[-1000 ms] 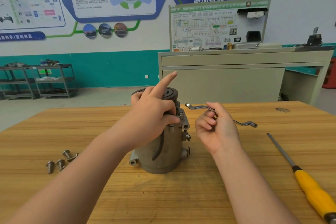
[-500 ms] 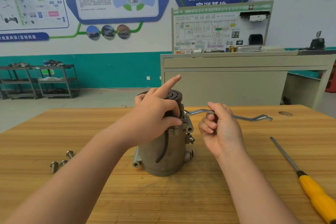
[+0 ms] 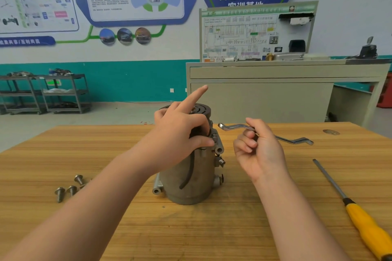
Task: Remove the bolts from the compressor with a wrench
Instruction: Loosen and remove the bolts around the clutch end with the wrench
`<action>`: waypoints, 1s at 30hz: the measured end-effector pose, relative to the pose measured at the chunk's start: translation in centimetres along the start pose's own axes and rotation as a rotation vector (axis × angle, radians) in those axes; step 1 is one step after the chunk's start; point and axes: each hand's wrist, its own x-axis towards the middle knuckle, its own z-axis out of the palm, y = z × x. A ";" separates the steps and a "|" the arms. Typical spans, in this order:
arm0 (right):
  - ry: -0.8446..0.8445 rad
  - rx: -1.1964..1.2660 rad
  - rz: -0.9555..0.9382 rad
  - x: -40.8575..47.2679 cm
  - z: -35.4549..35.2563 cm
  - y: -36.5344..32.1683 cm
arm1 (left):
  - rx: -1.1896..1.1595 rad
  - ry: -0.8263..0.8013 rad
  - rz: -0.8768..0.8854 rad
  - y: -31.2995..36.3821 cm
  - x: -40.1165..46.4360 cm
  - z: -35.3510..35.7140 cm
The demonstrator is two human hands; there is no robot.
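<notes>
Four short steel bolts (image 3: 71, 188) with broad round heads lie loose on the pale, grained wooden counter (image 3: 212, 229) at the left, close together and well apart from the compressor; the bare forearm partly hides one of them. The left hand (image 3: 180, 137) reaches in from the lower left with its forearm slanting up across the counter. Its thumb and curled lower fingers grip the upper part of the dull grey cast-metal cylindrical compressor (image 3: 188, 178), while the index finger sticks out straight, pointing up and away. The compressor stands upright near the middle of the counter, its dark ribbed pulley face on top, a black hose running down its side and small tubular lugs jutting from its body at the right and at the base. Just right of it, the right hand (image 3: 258, 150) hovers above the counter, palm turned toward the camera, fingers curled loosely around the middle of a slim, shiny offset steel wrench (image 3: 297, 140). The wrench lies roughly level in the air, its left ring end near the compressor's top but apart from it. At the far right a long screwdriver with a yellow plastic handle (image 3: 369, 231) rests on the counter.
</notes>
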 end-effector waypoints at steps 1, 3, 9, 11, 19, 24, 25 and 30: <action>-0.001 0.001 0.001 0.0 0.0 0.0 | 0.003 -0.014 0.017 0.0 -0.1 -0.1; 0.002 0.020 0.006 0.1 -0.1 -0.1 | -0.001 -0.084 0.050 -0.2 0.0 -0.8; 0.008 0.044 0.015 0.2 -0.1 -0.1 | 0.019 -0.052 0.036 -0.3 0.4 -0.6; 0.012 0.044 0.015 0.2 -0.1 -0.1 | 0.037 0.001 0.020 -0.2 0.3 0.1; 0.016 0.025 0.033 0.5 -0.4 0.2 | 0.030 -0.117 0.091 -0.9 0.2 -1.0; 0.003 0.004 0.067 0.6 -0.7 0.6 | 0.008 -0.044 0.046 -0.9 0.6 -0.5; 0.000 0.003 0.069 0.6 -0.7 0.6 | -0.008 -0.015 0.026 -0.7 0.5 -0.3; -0.011 0.001 0.079 0.6 -0.7 0.9 | -0.030 -0.041 0.046 -0.7 0.2 -0.5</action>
